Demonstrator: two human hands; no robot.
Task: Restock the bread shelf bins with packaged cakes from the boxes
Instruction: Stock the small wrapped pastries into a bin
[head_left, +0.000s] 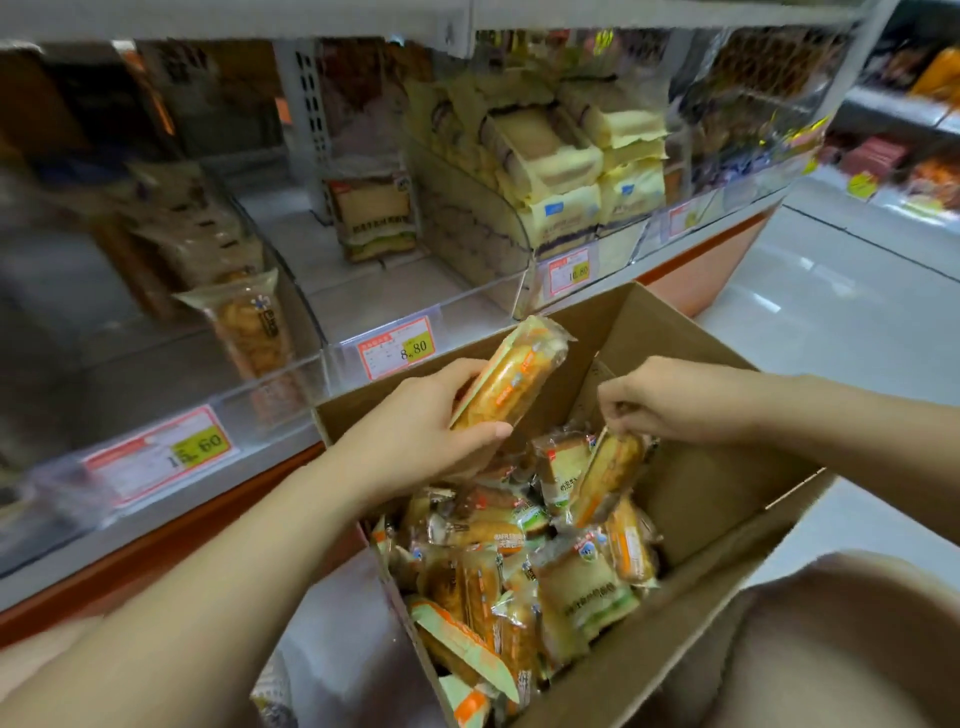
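An open cardboard box (691, 384) stands in front of the shelf, holding several packaged cakes (524, 561) in clear and orange wrappers. My left hand (415, 426) grips one orange-wrapped cake (511, 376) above the box's far left corner, tilted up toward the shelf. My right hand (670, 397) pinches the top edge of a second cake (608, 475), which hangs over the pile. Clear acrylic shelf bins (311, 312) sit behind the box. The middle bin holds one sandwich pack (376, 218).
The left bin holds a bun pack (254, 325) leaning on its front wall; the right bin is stacked with yellow packs (566, 171). Price tags (397, 345) line the bin fronts. White floor (831, 301) lies to the right, with more shelving beyond.
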